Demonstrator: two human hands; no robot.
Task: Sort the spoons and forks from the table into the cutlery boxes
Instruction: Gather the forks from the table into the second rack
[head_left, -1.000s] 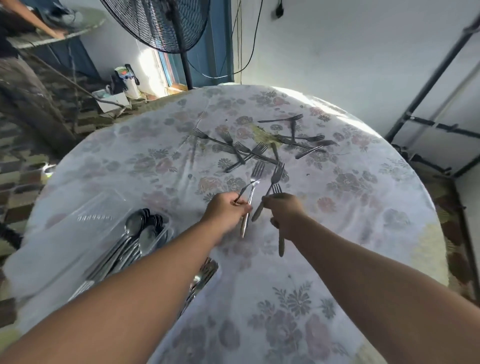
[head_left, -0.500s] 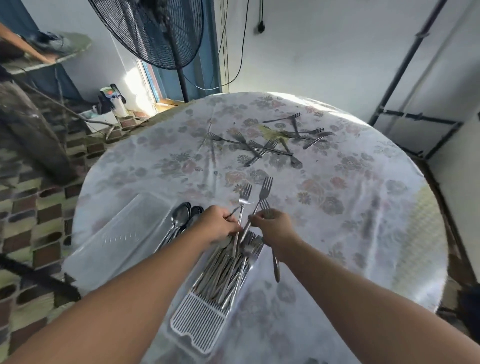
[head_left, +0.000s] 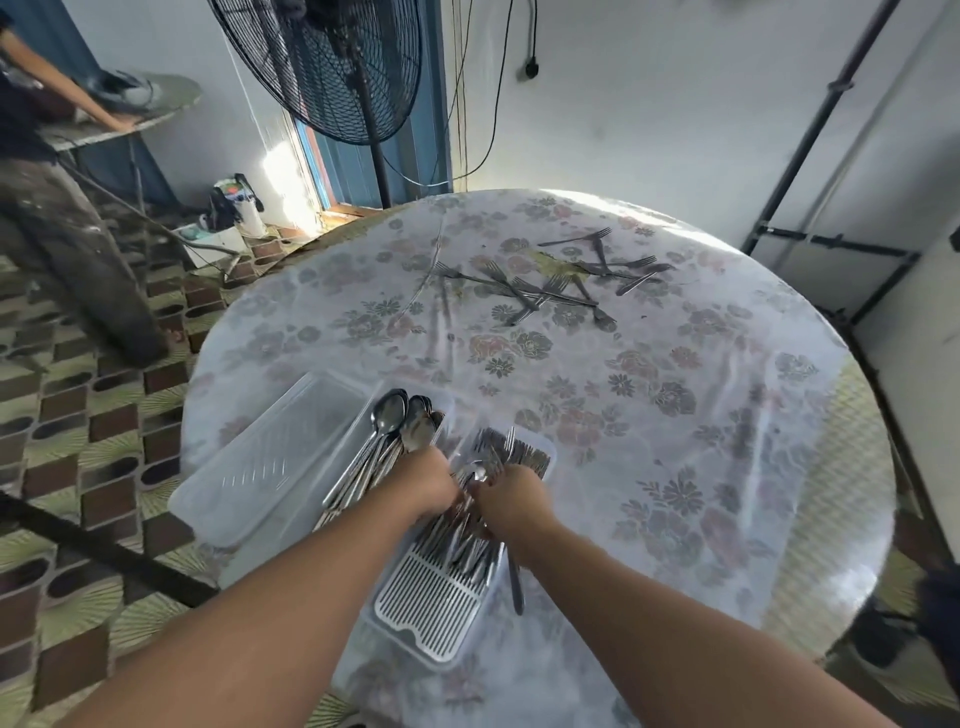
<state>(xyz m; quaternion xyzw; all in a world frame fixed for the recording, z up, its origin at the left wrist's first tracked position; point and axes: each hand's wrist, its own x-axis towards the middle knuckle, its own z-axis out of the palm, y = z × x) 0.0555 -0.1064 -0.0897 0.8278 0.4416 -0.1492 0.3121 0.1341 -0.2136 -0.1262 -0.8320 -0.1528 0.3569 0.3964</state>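
Gripping forks (head_left: 511, 582) | right hand (head_left: 511, 501) fingers curled | left hand (head_left: 428, 480) fingers hidden, over fork box (head_left: 441, 649)

On the table (head_left: 727, 467), the spoon box (head_left: 447, 410) lies between a lid (head_left: 260, 467) on its left and the fork box (head_left: 545, 457), with loose cutlery (head_left: 550, 291), apparently mostly forks, far behind.

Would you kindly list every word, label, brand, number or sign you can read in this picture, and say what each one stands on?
None can be read.
White bottle on the floor by the fan: coloured label, too small and blurred to read.
Cutlery boxes, forks, floral tablecloth: no text visible.
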